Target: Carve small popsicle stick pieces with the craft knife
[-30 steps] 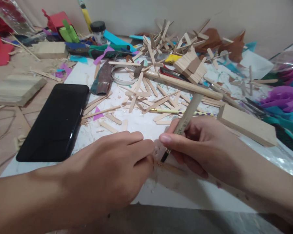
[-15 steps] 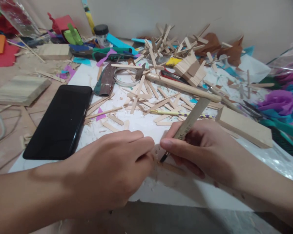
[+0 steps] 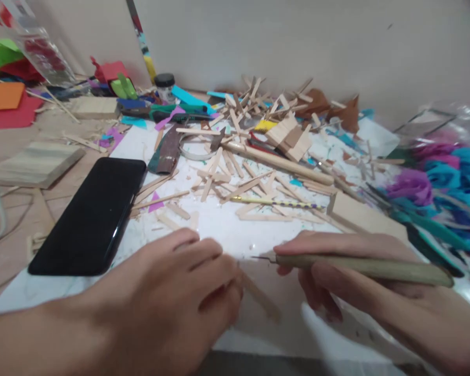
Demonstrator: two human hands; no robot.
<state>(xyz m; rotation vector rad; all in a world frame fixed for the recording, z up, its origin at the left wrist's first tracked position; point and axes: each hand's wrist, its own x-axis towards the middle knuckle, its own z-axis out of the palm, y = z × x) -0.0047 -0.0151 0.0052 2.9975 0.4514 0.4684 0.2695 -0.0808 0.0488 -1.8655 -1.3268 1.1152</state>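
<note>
I note my right hand (image 3: 348, 271) closed round a wooden-handled craft knife (image 3: 360, 266), which lies nearly level with its blade tip pointing left. My left hand (image 3: 180, 292) rests fingers-down on the white sheet (image 3: 227, 230), pressing what looks like a popsicle stick (image 3: 260, 297), though blur makes this uncertain. The stick lies between both hands. A black phone (image 3: 90, 216) sits left, loose sticks (image 3: 235, 177) beyond.

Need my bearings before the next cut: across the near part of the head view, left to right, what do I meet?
Black phone → left hand pressing on a craft stick → right hand holding a craft knife level, blade pointing left → wooden block behind the right hand.
</note>
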